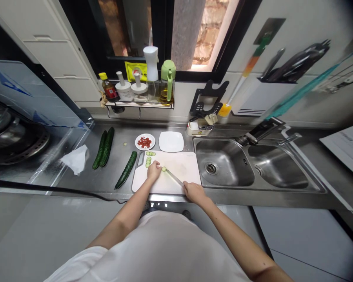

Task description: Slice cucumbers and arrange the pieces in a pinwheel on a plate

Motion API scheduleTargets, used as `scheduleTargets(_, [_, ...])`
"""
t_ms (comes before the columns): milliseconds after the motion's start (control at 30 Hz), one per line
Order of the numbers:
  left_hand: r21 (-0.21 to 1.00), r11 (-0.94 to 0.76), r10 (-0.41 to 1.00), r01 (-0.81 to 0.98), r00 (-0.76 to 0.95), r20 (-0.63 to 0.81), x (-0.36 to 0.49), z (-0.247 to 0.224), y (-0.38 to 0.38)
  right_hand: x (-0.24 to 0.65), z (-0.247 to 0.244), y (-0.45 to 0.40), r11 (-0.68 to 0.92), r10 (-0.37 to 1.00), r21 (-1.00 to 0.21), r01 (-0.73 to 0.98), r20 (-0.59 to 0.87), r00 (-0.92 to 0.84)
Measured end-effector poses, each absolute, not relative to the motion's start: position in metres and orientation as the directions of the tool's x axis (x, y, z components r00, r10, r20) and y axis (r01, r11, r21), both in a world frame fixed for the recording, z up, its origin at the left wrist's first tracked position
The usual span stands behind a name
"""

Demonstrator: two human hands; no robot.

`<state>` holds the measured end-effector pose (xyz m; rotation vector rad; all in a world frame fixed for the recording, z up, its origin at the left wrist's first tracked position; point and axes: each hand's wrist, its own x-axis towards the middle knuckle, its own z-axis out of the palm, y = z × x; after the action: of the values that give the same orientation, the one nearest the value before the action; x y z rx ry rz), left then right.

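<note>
My right hand [194,192] is closed around the handle of a kitchen knife [175,178], whose blade points left across the white cutting board [182,162]. A pale green cucumber slice [164,169] is at the blade's tip. Just left of it, my left hand [154,171] is over the board with fingers curled together; what they hold, if anything, is hidden. Beside those fingers, several cucumber slices [148,159] lie overlapping near the board's upper left. A whole cucumber [126,169] rests on the counter left of the board.
Behind the board stand a plate of chopped red pieces [145,141] and a white plate [171,141]. Two more cucumbers [103,148] and a crumpled white tissue [75,158] lie farther left. To the right is a double sink [226,160]. A condiment rack [139,104] hangs behind.
</note>
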<state>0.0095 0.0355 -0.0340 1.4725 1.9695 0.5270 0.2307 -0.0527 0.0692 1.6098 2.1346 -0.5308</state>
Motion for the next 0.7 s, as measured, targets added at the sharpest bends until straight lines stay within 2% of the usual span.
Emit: scheduleTargets(700, [0.597,0.327,0.940,0.733,-0.187,-0.285,0.010,-0.027,0.038,0.217,0.071,-0.030,0.323,0.774,-0.066,0.944,-0.556,-0.303])
